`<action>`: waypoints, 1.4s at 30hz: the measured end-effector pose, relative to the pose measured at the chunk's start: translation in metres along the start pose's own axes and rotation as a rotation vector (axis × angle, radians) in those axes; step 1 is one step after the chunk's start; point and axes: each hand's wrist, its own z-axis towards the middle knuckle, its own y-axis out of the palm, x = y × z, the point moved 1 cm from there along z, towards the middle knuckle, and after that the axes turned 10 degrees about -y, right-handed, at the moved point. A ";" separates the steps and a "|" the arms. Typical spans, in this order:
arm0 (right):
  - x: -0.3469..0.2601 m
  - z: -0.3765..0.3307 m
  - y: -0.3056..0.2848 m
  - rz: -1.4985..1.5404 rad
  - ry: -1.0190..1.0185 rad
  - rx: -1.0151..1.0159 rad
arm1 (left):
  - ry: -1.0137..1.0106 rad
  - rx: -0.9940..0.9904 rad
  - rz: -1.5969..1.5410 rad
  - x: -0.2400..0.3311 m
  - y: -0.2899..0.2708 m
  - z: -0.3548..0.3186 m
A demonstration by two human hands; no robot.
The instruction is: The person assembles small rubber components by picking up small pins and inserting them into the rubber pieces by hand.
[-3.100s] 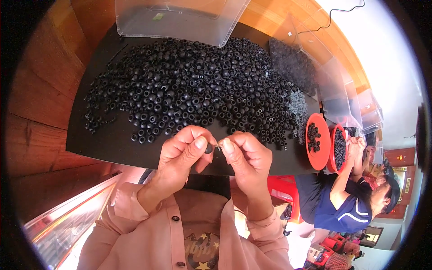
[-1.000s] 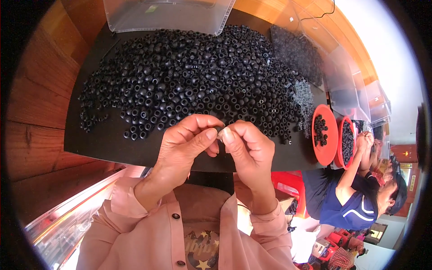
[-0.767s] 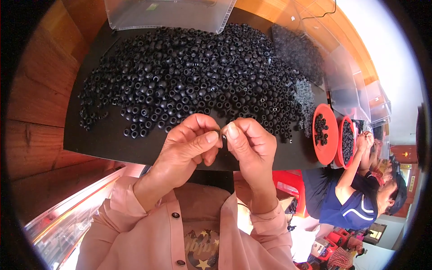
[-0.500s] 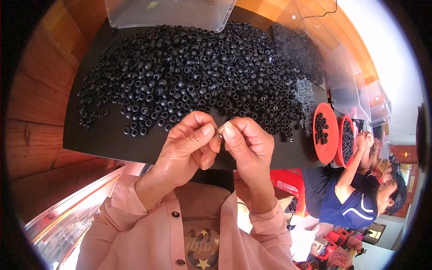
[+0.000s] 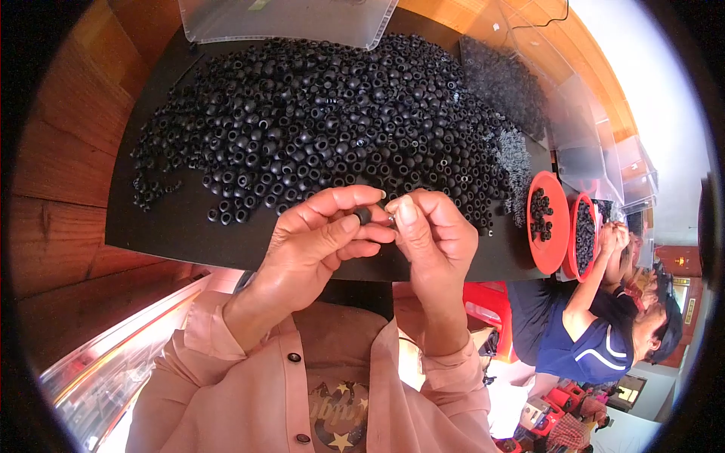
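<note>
"Checking the left hand [image 5: 310,230]: what is its state?"

"Narrow. Thumb and fingers pinch 1 black piece [image 5: 363,216], short and rounded; other fingers reach past it towards 3 o'clock."

"And the right hand [image 5: 436,230]?"

"Narrow also. Thumb and forefinger tips close on a small bright piece [image 5: 392,219], too small to identify. Whether the 2 hands' fingertips touch, I cannot tell."

"Why this hold?"

"In my judgement, the tip pinch leaves an end of the black piece uncovered, and the raised hands put the parts in plain sight. The stock is probably set ahead for a short reach."

"Positions, please."

"The black piece lies at 3 o'clock from the left hand's middle and 9 o'clock from the right fingertips, near the small bright piece but apart from it. With the hands as dial centre, a pile of black pieces [image 5: 302,136] covers 10 to 1 o'clock on the dark table [image 5: 174,230]; a grey heap [image 5: 513,155] sits at 2. At 3 stands a red bowl [image 5: 557,196] with some black pieces, a fuller bowl [image 5: 572,260] just beyond. A clear bin [image 5: 287,26] stands at 11."
</note>
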 end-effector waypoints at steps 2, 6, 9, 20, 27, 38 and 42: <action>-0.001 0.000 -0.002 -0.051 -0.068 -0.006 | 0.016 -0.008 0.026 -0.001 -0.001 0.000; -0.002 0.001 0.000 -0.076 -0.132 -0.014 | 0.068 0.027 0.133 -0.003 0.000 -0.002; -0.001 0.001 -0.001 -0.122 -0.180 -0.029 | 0.081 0.025 0.217 -0.004 0.001 -0.004; 0.000 0.003 0.001 -0.256 -0.385 -0.127 | 0.132 0.040 0.165 -0.009 0.004 -0.002; -0.004 0.005 0.000 -0.138 -0.209 -0.120 | 0.153 0.001 0.143 -0.008 0.005 -0.001; 0.000 0.006 0.003 -0.252 -0.352 -0.177 | -0.081 -0.073 -0.139 -0.005 0.002 0.002; 0.001 0.005 0.004 -0.268 -0.407 -0.162 | -0.094 -0.071 -0.151 -0.001 0.008 0.003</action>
